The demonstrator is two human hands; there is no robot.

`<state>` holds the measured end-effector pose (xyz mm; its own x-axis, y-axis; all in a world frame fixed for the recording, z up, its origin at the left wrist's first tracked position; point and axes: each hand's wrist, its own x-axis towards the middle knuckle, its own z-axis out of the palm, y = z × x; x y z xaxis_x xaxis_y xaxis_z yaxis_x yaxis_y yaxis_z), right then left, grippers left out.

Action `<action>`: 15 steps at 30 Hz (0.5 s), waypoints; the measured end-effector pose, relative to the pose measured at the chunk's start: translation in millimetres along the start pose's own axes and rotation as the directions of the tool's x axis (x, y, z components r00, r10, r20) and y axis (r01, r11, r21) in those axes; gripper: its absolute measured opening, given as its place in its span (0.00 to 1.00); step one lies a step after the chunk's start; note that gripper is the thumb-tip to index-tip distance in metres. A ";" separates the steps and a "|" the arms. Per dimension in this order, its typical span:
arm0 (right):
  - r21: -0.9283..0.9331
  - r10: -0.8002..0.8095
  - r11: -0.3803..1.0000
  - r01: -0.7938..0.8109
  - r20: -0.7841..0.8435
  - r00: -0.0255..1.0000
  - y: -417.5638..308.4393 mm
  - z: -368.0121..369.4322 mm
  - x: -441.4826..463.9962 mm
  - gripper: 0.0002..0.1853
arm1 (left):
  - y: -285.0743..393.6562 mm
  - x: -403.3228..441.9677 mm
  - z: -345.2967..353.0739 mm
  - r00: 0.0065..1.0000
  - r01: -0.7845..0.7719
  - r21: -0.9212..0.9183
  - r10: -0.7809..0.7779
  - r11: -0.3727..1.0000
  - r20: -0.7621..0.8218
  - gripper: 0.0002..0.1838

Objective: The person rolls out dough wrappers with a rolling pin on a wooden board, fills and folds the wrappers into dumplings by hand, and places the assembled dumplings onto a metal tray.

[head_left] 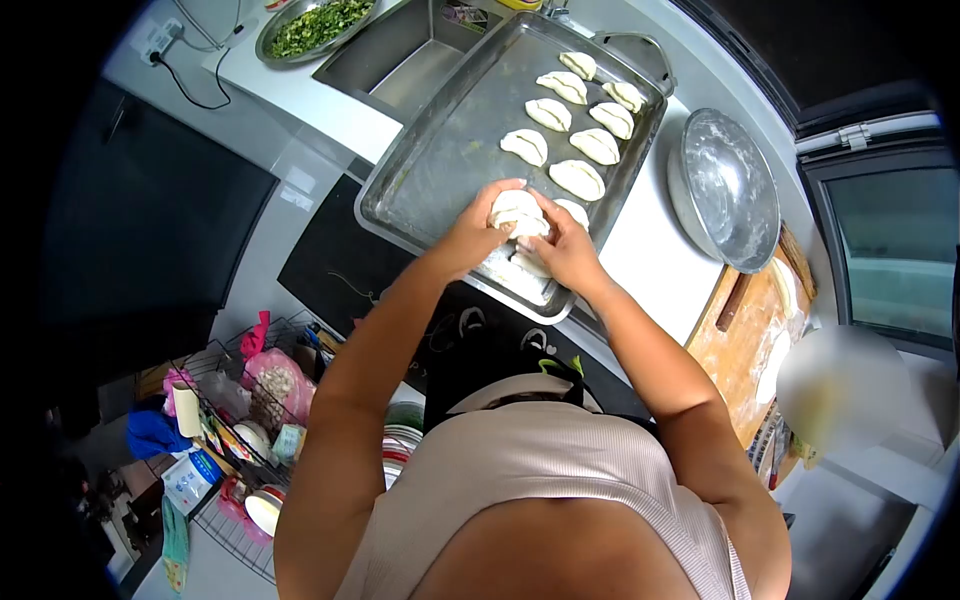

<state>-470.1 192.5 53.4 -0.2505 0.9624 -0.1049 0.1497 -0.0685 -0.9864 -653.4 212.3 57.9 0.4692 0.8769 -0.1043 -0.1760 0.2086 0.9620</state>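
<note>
Both my hands hold one white dough dumpling (518,212) over the near part of a large metal tray (432,150). My left hand (468,232) curls round its left side, and my right hand (566,248) wraps its right side, with fingertips close together at the far edge. Several folded dumplings, one of them (577,180) just beyond my hands, lie in two rows on the tray's right half. Two more dumplings beside and below my hands are partly hidden by them.
A dusty metal bowl (727,190) stands right of the tray, near a floured wooden board (738,345) with a rolling pin (734,302). Behind the tray's left side are a sink (405,75) and a dish of chopped greens (318,28). A loaded wire rack (232,535) stands lower left.
</note>
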 end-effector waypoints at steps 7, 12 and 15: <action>-0.639 -0.022 0.758 -0.130 -0.225 0.974 8.3 10.2 51.5 0.29 | -26.6 67.8 -61.0 0.995 -0.066 0.573 0.009 0.817 0.102 0.28; -0.902 -0.108 0.418 -0.106 -0.166 0.980 18.1 9.4 65.2 0.27 | -46.8 90.9 -77.8 0.989 -0.062 0.514 -0.019 0.855 0.149 0.29; -0.932 -0.110 0.353 -0.078 -0.124 0.986 27.9 7.5 65.9 0.26 | -60.0 92.4 -83.6 0.959 -0.280 0.765 0.141 0.580 0.245 0.31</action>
<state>-489.6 252.1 18.0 -0.1451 0.9892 0.0208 0.9640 0.1461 -0.2220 -671.8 316.9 -30.6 0.6370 0.7646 0.0975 0.4280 -0.4560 0.7803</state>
